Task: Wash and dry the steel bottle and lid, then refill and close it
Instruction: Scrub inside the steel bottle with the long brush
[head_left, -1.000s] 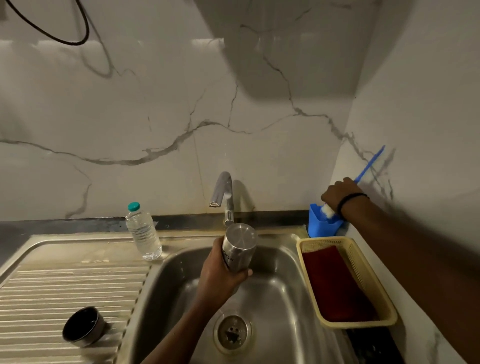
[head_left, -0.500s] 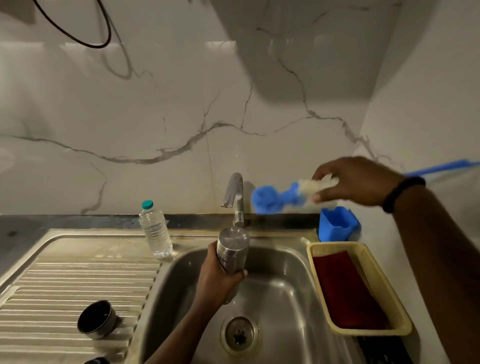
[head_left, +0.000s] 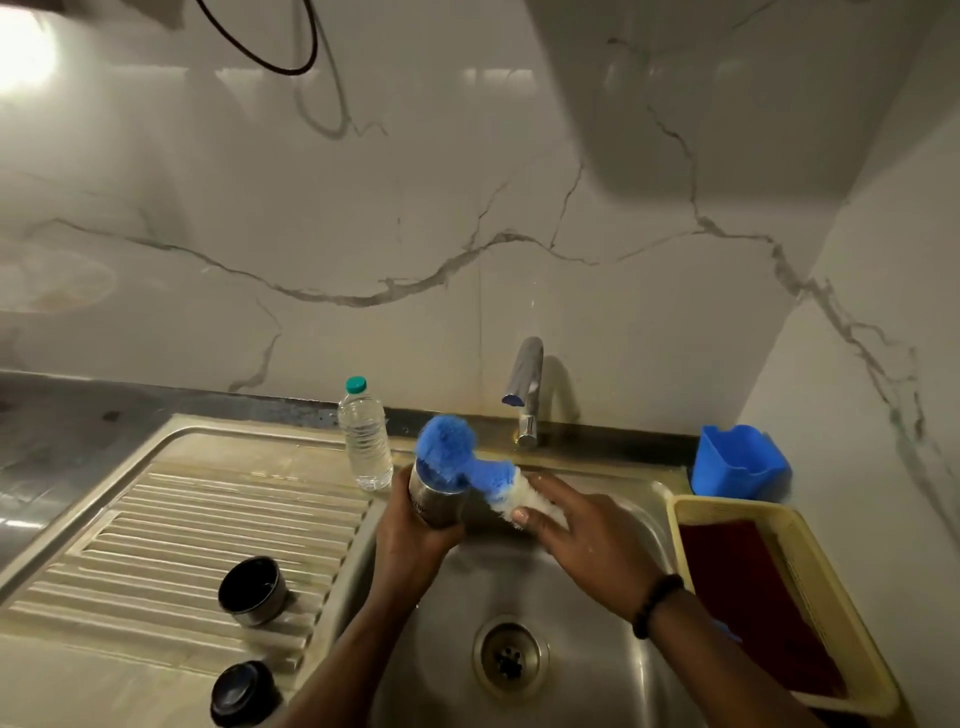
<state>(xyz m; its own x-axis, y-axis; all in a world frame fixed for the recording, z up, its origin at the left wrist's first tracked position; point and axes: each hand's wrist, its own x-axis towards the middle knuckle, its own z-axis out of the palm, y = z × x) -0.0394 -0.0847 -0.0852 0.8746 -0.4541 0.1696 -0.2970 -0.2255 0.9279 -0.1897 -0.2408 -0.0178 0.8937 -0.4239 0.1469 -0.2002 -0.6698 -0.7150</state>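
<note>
My left hand (head_left: 413, 535) grips the steel bottle (head_left: 434, 501) upright over the left rim of the sink (head_left: 623, 675). My right hand (head_left: 582, 535) holds the bottle brush (head_left: 467, 457) by its white bristled part. The brush's blue fluffy head rests on the bottle's mouth. A steel lid cup (head_left: 253, 590) lies on the ribbed drainboard (head_left: 171, 530). A black cap (head_left: 240, 693) sits nearer me on the drainboard's front edge.
A clear plastic water bottle (head_left: 365, 441) with a green cap stands behind the steel bottle. The tap (head_left: 525, 387) rises behind the sink. At the right are a blue holder (head_left: 737, 460) and a yellow basket (head_left: 810, 571) with a dark red cloth (head_left: 753, 608).
My right hand drew the brush out of the blue holder, swung it left and brought its blue head down onto the bottle's mouth. The left hand kept holding the bottle.
</note>
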